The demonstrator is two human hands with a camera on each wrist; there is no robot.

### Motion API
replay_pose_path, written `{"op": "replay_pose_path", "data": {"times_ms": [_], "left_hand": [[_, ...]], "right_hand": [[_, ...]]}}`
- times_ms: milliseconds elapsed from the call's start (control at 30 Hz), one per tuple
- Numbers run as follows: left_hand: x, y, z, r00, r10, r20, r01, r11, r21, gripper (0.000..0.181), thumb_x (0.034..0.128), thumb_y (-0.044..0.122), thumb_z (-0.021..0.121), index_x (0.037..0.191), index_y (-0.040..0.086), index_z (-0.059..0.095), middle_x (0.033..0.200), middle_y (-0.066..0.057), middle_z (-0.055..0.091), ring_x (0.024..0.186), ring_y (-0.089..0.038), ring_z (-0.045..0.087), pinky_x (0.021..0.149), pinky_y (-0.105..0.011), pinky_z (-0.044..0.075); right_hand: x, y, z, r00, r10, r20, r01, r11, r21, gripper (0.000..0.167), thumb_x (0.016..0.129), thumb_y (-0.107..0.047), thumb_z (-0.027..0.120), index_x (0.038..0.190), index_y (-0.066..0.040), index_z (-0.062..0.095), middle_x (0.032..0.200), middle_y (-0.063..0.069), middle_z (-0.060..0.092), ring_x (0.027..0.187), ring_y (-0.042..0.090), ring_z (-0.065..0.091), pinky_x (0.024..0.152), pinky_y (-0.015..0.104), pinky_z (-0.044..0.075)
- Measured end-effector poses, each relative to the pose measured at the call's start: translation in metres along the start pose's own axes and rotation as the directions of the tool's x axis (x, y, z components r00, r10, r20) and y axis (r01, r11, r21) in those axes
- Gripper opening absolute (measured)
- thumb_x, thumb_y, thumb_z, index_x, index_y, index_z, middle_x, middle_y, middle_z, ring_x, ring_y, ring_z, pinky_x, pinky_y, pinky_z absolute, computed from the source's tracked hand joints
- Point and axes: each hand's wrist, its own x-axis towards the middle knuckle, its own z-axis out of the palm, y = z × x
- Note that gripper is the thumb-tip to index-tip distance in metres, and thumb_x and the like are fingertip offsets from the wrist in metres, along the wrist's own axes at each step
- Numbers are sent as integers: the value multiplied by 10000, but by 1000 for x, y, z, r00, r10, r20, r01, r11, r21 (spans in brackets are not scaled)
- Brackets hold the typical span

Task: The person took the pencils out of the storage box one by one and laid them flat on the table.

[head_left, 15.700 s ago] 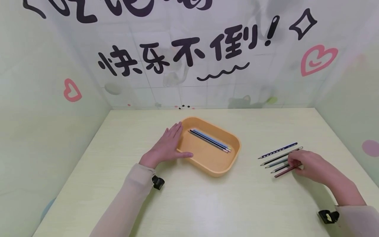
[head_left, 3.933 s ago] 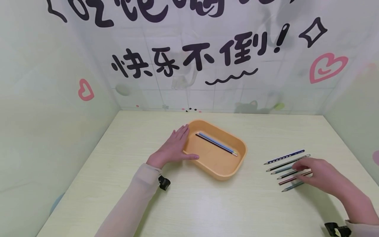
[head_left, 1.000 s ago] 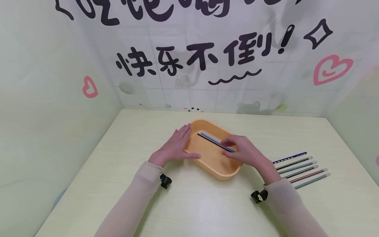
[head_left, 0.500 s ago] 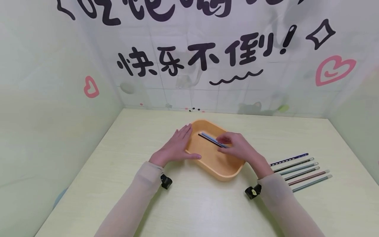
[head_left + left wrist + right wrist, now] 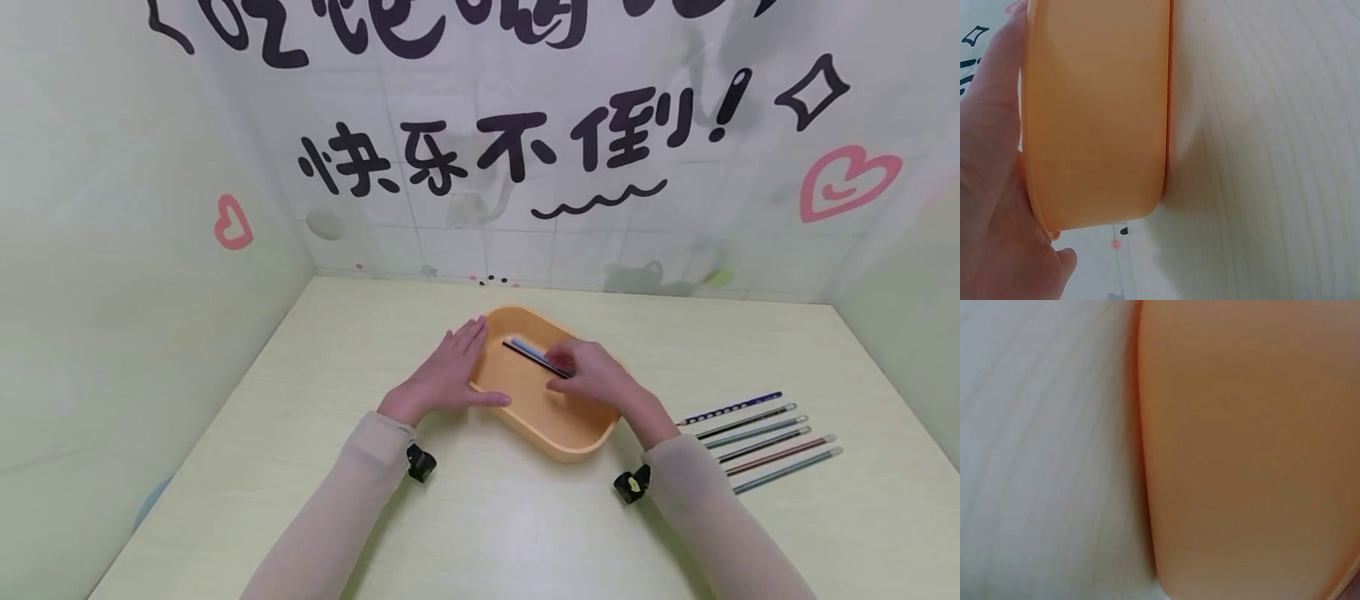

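An orange tray [image 5: 577,452] lies slanted on the table, a light blue pencil [image 5: 522,347] and a black pencil [image 5: 521,351] side by side inside it. My left hand [image 5: 442,375] rests on the tray's left end, fingers straight along the rim and thumb over the near edge. Over the right part of the tray, my right hand [image 5: 596,372] curls its thumb and fingers round a pencil; the fingers hide the pencils' right ends, so which one is held is unclear. The left wrist view shows the tray's outer wall [image 5: 1097,119] beside the left hand [image 5: 991,169].
Several pencils lie in a slanted row to the right of the tray, among them a dark blue spotted pencil [image 5: 735,407], a dark red pencil [image 5: 787,453] and a grey-blue pencil [image 5: 791,469]. A printed curtain [image 5: 480,242] stands behind the table [image 5: 495,533].
Three pencils lay in the tray at first, two later. The row on the right gained a pencil. My right hand came from that row into the tray and slid slightly left along the pencils. My left hand stayed.
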Motion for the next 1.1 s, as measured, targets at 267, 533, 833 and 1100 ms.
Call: {"op": "replay_pose_path", "data": {"times_ms": [267, 533, 833, 1100], "left_hand": [[-1, 0, -1, 1000, -8, 8, 8, 1000, -9, 1197, 827, 686, 658, 1582, -28, 62, 1694, -129, -14, 1577, -287, -3, 1287, -497, 51], [0, -1, 1, 1000, -4, 0, 4, 1000, -5, 1194, 825, 683, 664, 1582, -32, 79, 1694, -129, -6, 1577, -295, 10, 1286, -505, 60], [0, 2, 1, 1000, 2, 4, -2, 1000, -16, 1196, 826, 678, 667, 1582, -28, 67, 1693, -129, -19, 1576, -294, 2, 1286, -496, 50], [-1, 2, 2, 1000, -6, 14, 6, 1000, -17, 1206, 822, 689, 662, 1584, -18, 50, 1692, -121, -39, 1576, -279, -17, 1286, -494, 43]], "right_hand": [[1, -2, 1, 998, 43, 38, -41, 999, -32, 406, 817, -182, 813, 1127, 43, 679, 1065, 155, 718, 992, 266, 673, 940, 441, 563], [3, -6, 2, 994, 79, 75, -75, 996, -46, 487, 801, -216, 843, 1167, 50, 663, 1085, 150, 714, 995, 252, 662, 946, 426, 563], [9, -9, 4, 978, 184, 101, -181, 983, -38, 239, 826, -60, 792, 1038, -2, 697, 938, 88, 697, 827, 171, 608, 784, 312, 566], [7, -7, 8, 973, 196, 121, -193, 980, -37, 130, 807, -15, 793, 901, -34, 705, 846, 57, 688, 771, 141, 591, 722, 264, 535]]}}
